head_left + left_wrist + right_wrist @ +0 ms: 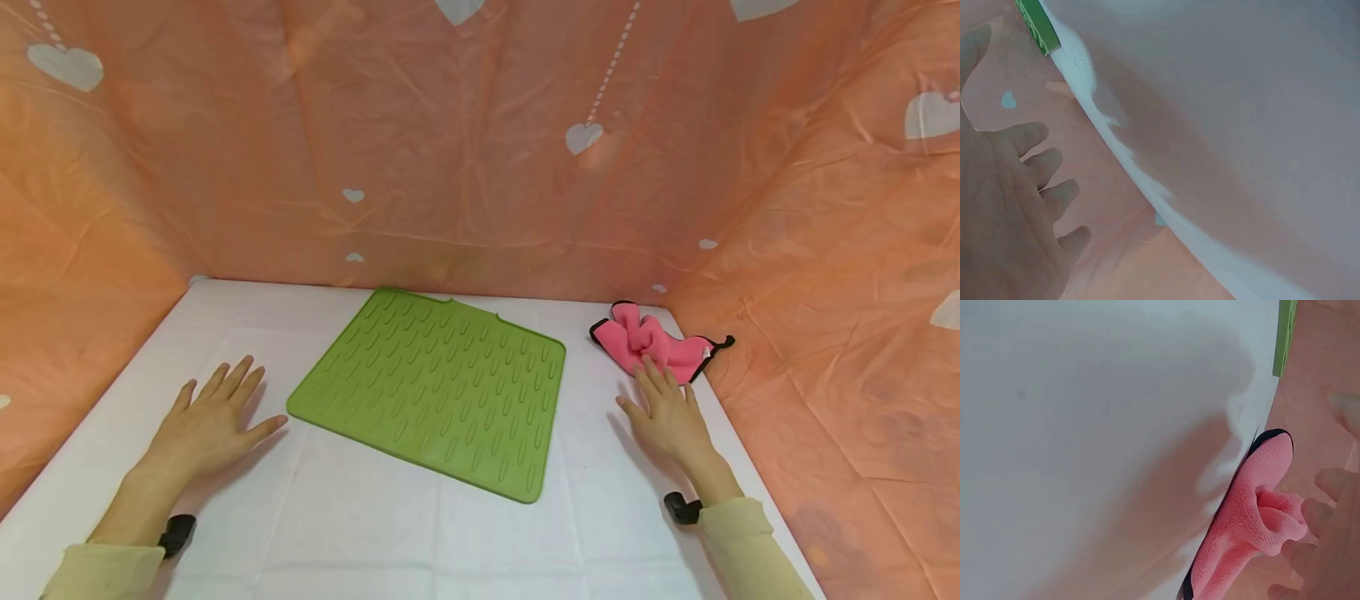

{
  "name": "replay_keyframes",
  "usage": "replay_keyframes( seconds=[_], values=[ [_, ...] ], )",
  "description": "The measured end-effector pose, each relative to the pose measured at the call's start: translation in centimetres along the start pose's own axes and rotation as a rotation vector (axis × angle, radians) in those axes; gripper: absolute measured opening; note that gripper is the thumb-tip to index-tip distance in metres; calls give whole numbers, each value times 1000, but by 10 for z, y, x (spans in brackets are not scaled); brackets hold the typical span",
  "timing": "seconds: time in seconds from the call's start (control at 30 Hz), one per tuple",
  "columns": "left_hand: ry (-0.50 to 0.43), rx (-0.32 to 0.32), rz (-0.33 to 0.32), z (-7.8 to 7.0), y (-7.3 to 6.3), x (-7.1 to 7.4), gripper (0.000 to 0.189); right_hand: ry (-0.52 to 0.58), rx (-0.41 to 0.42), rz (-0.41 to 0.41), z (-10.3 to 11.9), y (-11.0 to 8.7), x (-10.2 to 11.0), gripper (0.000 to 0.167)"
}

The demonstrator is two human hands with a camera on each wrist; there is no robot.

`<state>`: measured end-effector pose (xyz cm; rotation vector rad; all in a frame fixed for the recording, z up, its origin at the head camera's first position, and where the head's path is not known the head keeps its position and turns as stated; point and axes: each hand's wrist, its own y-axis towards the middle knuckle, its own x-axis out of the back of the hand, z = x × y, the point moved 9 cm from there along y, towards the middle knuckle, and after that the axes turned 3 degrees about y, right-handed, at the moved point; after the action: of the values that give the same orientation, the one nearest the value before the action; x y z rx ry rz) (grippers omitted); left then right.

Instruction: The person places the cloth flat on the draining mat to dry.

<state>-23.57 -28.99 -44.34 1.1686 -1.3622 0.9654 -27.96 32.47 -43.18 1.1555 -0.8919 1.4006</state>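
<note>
A green mat (431, 392) with rows of raised oval ridges lies flat and slightly turned on the white table. My left hand (202, 429) hovers left of it, fingers spread, thumb pointing toward the mat's near left corner. In the left wrist view the left palm (1004, 219) holds nothing. A crumpled pink cloth (652, 342) with black edging and a small loop lies at the back right. My right hand (671, 417) is just in front of the cloth, fingers extended and overlapping its near edge in the head view. The right wrist view shows the fingers apart above the pink cloth (1260, 512).
A white cover (360, 533) lies over the table. Orange sheets (465, 167) with white hearts hang behind and along both sides of it. Each wrist wears a black device, the left one (177, 535) and the right one (682, 507).
</note>
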Motion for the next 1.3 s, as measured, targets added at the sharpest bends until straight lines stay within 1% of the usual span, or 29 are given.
replay_keyframes(
  seconds=[0.23, 0.5, 0.73, 0.83, 0.93, 1.07, 1.23, 1.3],
  values=[
    [-5, -21, -27, -6, 1, 4, 92, 21, 25, -43, -1, 8, 8, 77],
    [-5, -47, -56, -14, 4, 5, 89, 22, 67, -125, 1, 23, 23, 72],
    [2, -81, -45, -26, 9, 3, 88, 37, 76, -166, -6, 40, 30, 70],
    [15, -102, -48, -32, 11, 2, 87, 38, 70, -152, -10, 49, 29, 71],
    [29, -124, -54, -37, 11, 1, 87, 48, 51, -116, -15, 59, 26, 71],
    [33, -143, -41, -43, 13, -3, 88, 49, 24, -77, -20, 72, 23, 72],
    [36, -162, -12, -51, 16, -10, 90, 48, 25, -72, -23, 87, 21, 71],
    [44, -176, -11, -54, 17, -12, 90, 42, 29, -71, -23, 93, 19, 71]
  ],
)
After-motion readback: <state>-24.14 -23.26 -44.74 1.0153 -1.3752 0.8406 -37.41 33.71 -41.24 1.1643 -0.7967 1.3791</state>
